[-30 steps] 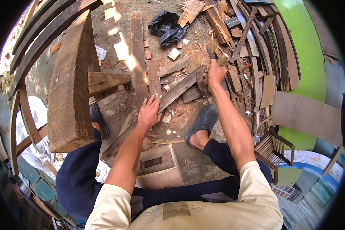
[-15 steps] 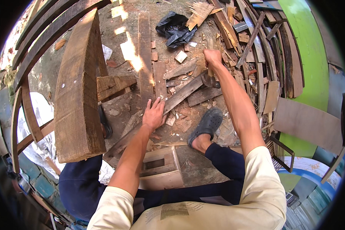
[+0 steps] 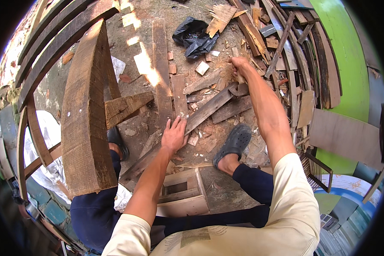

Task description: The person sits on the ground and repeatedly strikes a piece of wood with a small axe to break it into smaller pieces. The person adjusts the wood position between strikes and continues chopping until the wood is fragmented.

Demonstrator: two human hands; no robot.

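Left hand (image 3: 173, 136) lies flat, fingers spread, pressing a long plank (image 3: 187, 128) to the ground | right hand (image 3: 239, 67), grip closed round a tool handle (image 3: 237, 59), at the plank's far end | black clog (image 3: 234, 143) just beside the plank, scrap wood (image 3: 281, 47) beyond the right grip.

Tool gripped in right hand (image 3: 239, 66) mostly hidden by closed fingers; only short pale wooden handle (image 3: 236, 53) showed above fist, head lost against long diagonal grey wooden plank (image 3: 209, 109). Lower end of plank ran under left hand (image 3: 174, 135) and forearm. Left dark shoe (image 3: 116, 141) half hidden behind big weathered curved wooden beam (image 3: 86, 115). Pile of scrap wooden slats (image 3: 286, 51) cut off at top edge. Crumpled black plastic bag (image 3: 194, 36) contents could not be made out.
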